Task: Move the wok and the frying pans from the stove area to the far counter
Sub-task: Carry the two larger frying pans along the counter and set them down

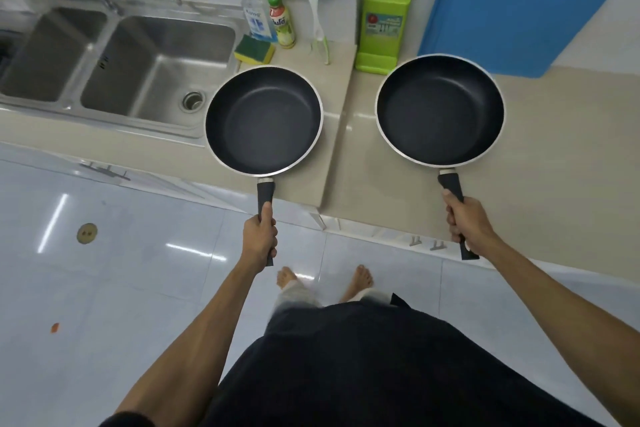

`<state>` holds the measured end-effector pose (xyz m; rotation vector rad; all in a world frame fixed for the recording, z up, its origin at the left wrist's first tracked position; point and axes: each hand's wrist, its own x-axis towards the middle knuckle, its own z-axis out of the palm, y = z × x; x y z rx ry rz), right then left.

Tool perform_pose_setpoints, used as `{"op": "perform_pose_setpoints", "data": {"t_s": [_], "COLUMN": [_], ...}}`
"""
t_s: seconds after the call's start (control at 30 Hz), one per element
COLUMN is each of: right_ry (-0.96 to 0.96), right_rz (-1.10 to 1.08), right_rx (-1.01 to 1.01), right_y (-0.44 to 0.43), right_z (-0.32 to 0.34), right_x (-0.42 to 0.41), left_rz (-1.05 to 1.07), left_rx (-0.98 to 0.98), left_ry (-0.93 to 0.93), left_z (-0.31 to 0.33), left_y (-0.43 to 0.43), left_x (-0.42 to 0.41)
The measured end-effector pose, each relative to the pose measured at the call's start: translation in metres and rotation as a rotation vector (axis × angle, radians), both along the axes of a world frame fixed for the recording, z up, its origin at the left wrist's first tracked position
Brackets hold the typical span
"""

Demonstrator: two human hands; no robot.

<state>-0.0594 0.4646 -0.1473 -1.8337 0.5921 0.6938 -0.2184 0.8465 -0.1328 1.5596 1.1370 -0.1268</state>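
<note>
Black non-stick pans fill both fists: the left hand is clamped on the handle of the left pan, which extends ahead of it over the beige surface beside the steel sink. The right hand grips the right pan likewise, held out before the green knife block.

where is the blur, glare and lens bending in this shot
Head view: motion blur on the person's knees above the feet; bright streaks of glare on the glossy floor tiles; wide-angle bending tilts the counter edge and sink. Both frying pans, left and right, are sharp, with soft sheen inside, held by the left hand and right hand.
</note>
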Motion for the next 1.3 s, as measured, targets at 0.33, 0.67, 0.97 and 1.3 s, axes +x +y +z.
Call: {"op": "perform_pose_setpoints", "data": {"t_s": [0.33,0.67,0.97,1.3], "right_ry": [-0.093,-0.131,-0.147,-0.107], "right_rz": [0.222,0.441,0.589,0.824], "right_rx": [0.034,0.075,0.103,0.099], "right_y": [0.107,0.322,0.534,0.758], "right_z": [0.051,0.067,0.09,0.084], "right_x": [-0.013,-0.054,-0.082,-0.066], "left_rz": [0.121,0.241,0.402,0.596], "left_rx": [0.089,0.155,0.144,0.097], "left_ry": [-0.133,-0.142,-0.153,-0.165], "left_z": [0.039,0.07,0.073,0.066], "left_y": [0.094,0.272,0.426,0.597], "left_x": [-0.047,-0.145,-0.219,-0.226]}}
